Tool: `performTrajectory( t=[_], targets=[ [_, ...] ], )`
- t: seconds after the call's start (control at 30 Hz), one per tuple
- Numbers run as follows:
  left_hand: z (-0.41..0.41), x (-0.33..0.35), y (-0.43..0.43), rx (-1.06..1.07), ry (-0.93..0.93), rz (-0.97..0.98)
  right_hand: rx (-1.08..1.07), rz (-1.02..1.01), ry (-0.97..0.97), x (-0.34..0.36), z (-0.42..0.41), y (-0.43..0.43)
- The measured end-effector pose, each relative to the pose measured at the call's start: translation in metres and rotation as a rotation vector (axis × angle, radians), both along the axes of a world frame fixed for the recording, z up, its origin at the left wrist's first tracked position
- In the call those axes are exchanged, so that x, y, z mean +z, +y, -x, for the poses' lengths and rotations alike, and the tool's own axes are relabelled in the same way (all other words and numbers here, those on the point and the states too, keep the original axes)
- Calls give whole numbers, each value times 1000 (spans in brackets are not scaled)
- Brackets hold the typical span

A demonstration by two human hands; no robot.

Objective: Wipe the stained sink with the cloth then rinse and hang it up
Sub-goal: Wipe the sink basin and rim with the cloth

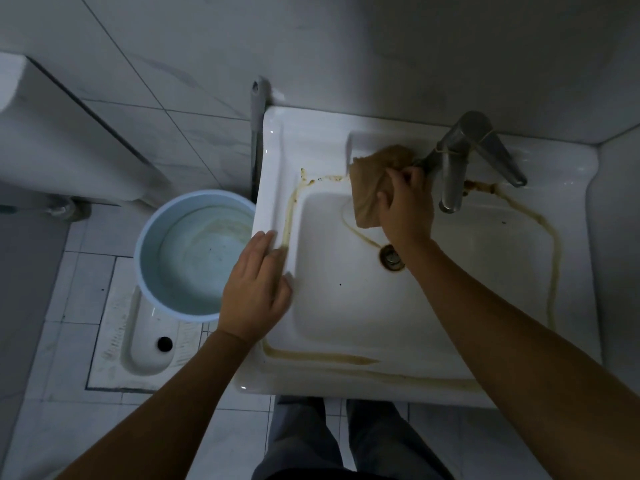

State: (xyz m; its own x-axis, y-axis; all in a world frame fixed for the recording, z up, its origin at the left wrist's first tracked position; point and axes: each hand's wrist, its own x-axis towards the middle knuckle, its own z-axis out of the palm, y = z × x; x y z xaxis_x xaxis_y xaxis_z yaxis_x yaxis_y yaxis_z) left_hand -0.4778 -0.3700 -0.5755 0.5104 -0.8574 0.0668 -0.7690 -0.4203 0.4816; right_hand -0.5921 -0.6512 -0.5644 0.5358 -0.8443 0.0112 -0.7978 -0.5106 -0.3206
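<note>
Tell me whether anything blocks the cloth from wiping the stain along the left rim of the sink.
Yes. The left hand rests flat on the left rim of the sink, over part of the stain. The right hand holds the cloth by the tap.

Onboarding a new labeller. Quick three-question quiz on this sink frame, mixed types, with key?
1. True or false: the left hand lies flat on the left rim of the sink.
2. The right hand grips the cloth nearest: A) the faucet B) the front rim C) the floor.
3. Fill in: the bucket beside the sink holds ____.
Key: 1 true; 2 A; 3 water.
</note>
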Motion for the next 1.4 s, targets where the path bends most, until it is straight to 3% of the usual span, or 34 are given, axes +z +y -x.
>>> performTrajectory(
  t=[0.13,0.27,0.4,0.57,0.67,0.77,0.9,1.03,1.27,1.4],
  targets=[
    [-1,-2,0,5,4,0,-79,-10,3,-1,-36,21],
    [-1,-1,-1,-1,-12,1,32,-51,-95,-1,-61,47],
    [0,3,-1,-4,-17,-3,163,-64,-62,-1,-43,37],
    [1,6,-2,-14,-18,8,-17,-39,-36,-3,1,0],
    [0,4,-1,-3,-6,-13,-90,-44,4,-5,-10,2],
    [0,1,-1,1,-6,-12,-123,-89,-93,-4,-37,20],
    [-1,-2,-1,-4,-26,7,-7,-209,-301,0,-68,55],
    [-1,-2,-1,-4,-43,17,330,-213,-319,3,-73,82],
    [-1,-3,-1,2,-47,35,366,-51,-193,-1,-95,57],
    [0,-2,0,2,-52,48,354,-159,-255,-11,-88,92]
  ],
)
